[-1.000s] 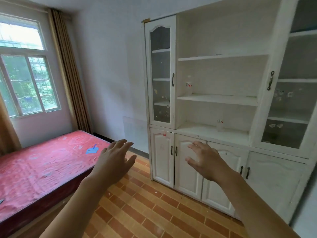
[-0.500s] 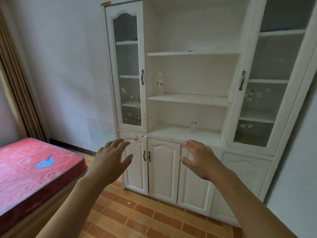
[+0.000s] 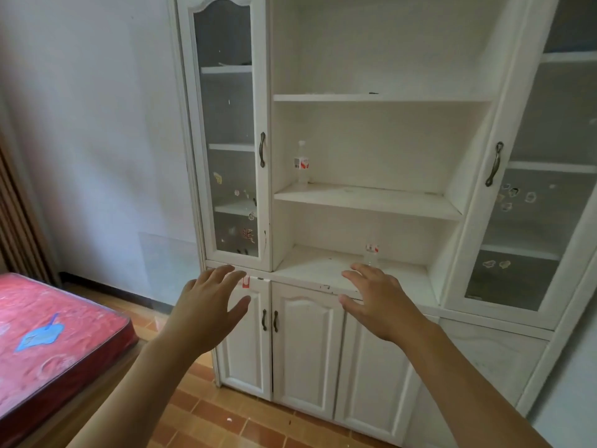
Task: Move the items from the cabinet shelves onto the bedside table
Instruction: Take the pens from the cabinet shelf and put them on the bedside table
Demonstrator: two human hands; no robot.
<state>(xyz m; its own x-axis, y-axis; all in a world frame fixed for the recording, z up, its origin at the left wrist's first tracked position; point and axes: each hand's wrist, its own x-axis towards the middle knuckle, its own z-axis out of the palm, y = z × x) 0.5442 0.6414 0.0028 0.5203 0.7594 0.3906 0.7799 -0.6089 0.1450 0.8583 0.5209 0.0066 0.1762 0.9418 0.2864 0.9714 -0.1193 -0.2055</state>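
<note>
A white cabinet [image 3: 371, 202] with open middle shelves fills the view. A clear plastic bottle with a red and white label [image 3: 301, 163] stands at the left end of the middle shelf. A smaller clear container with a red and white label [image 3: 371, 253] stands on the lowest open shelf. My left hand [image 3: 210, 308] is raised in front of the lower left door, fingers spread, holding nothing. My right hand [image 3: 374, 299] hovers in front of the lowest shelf's front edge, just below the small container, fingers spread and empty. No bedside table is in view.
Glass doors with stickers flank the shelves, left [image 3: 229, 150] and right [image 3: 533, 195]. Closed lower doors [image 3: 303, 347] sit under the shelves. A bed with a red mattress [image 3: 48, 334] stands at the left. The floor has orange tiles [image 3: 226, 418].
The view has turned right and moved closer to the cabinet; the bed has slid to the left edge. Both hands stay raised, open and empty.
</note>
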